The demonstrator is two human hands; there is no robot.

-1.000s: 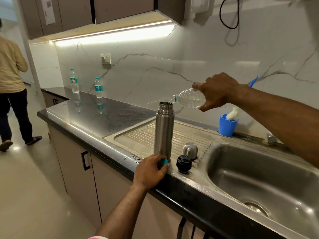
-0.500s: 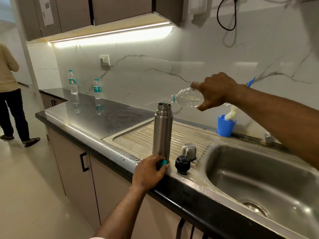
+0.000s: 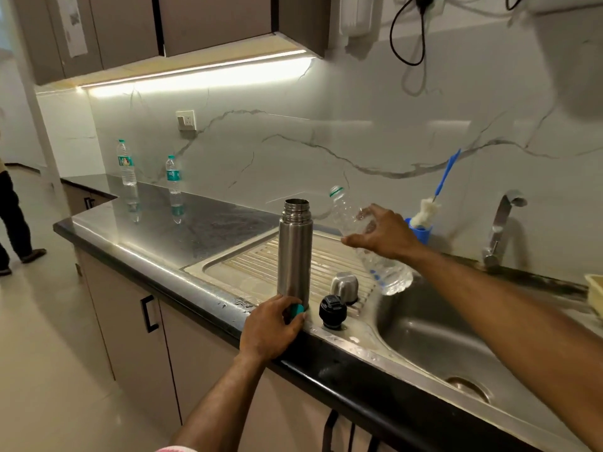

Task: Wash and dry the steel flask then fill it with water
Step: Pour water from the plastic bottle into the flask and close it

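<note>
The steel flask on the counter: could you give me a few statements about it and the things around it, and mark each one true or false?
1. The steel flask stands upright with its mouth uncovered. True.
2. The right hand holds the plastic bottle mouth-down over the flask. False: the bottle's mouth points up and away, beside the flask.
3. The left hand grips the flask at its base. True.
4. The black stopper is screwed into the flask. False: it sits on the drainboard to the right of the flask.
5. The steel cup lid lies in the sink basin. False: it rests on the drainboard behind the stopper.
</note>
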